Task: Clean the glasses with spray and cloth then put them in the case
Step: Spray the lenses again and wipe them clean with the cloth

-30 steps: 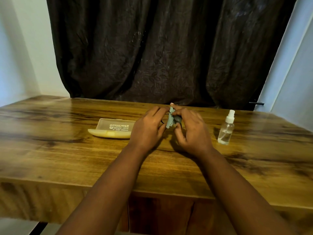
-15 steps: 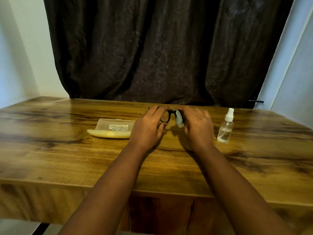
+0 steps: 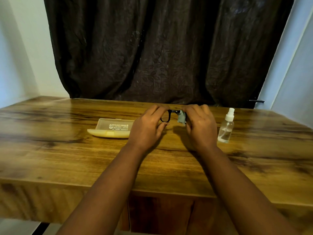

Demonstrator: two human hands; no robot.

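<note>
Glasses point(image 3: 166, 117) now level, long axis left-right, gripped by both hands point(image 3: 149, 128), right point(image 3: 199, 126) pinching cloth point(image 3: 182, 117)

Setting: a room in a home, most likely a bedroom or study corner. Evidence noted: a wooden table point(image 3: 50, 150) with dark-streaked grain stood pushed close to the wall; behind it hung a heavy dark curtain point(image 3: 160, 48), crumpled and faintly leaf-patterned, reaching down behind the tabletop; plain pale walls point(image 3: 20, 56) flanked it on both sides. On the right a dark lever handle point(image 3: 256, 101) projected beside a pale panel, suggesting a door. Lighting was dim and domestic.
</note>
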